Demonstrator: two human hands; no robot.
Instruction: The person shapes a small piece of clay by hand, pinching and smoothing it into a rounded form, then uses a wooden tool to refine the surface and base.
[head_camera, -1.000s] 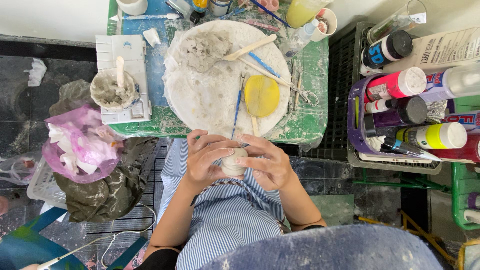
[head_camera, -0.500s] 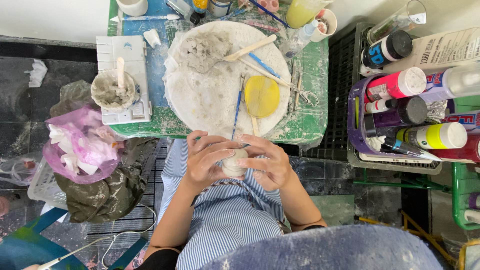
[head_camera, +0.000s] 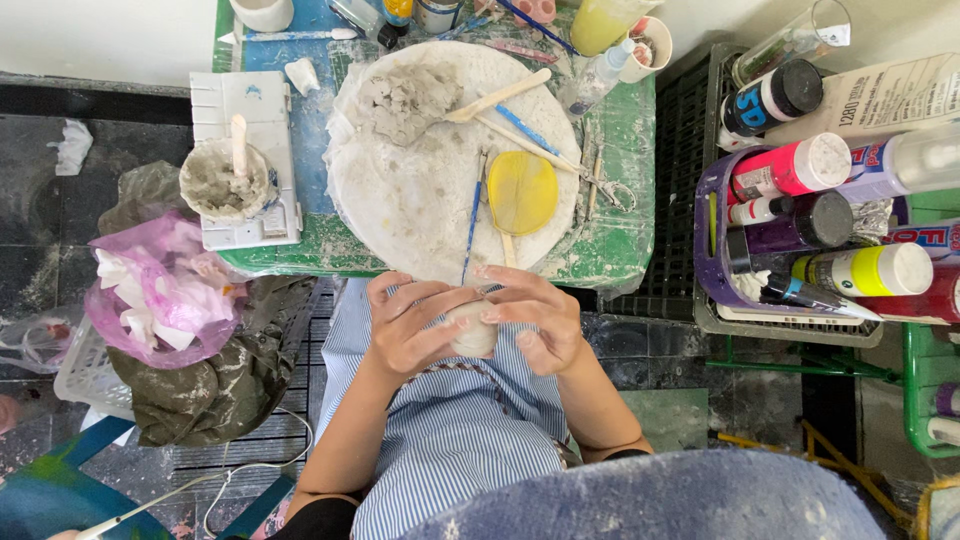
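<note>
A pale lump of clay sits between both hands over my lap, just below the green table's near edge. My left hand wraps around its left side with curled fingers. My right hand presses on its right side and top, thumb against the clay. On the table above lies a round white work board carrying a grey clay heap, a wooden tool, a blue-handled brush and a yellow oval sponge.
A clay-smeared cup with a stick stands on a white tray at the table's left. A pink plastic bag lies over dirty cloth at my left. Crates of paint bottles stand at the right. My striped apron covers my lap.
My fingers have shifted slightly around the clay lump; both hands stay in the same place over my lap.
</note>
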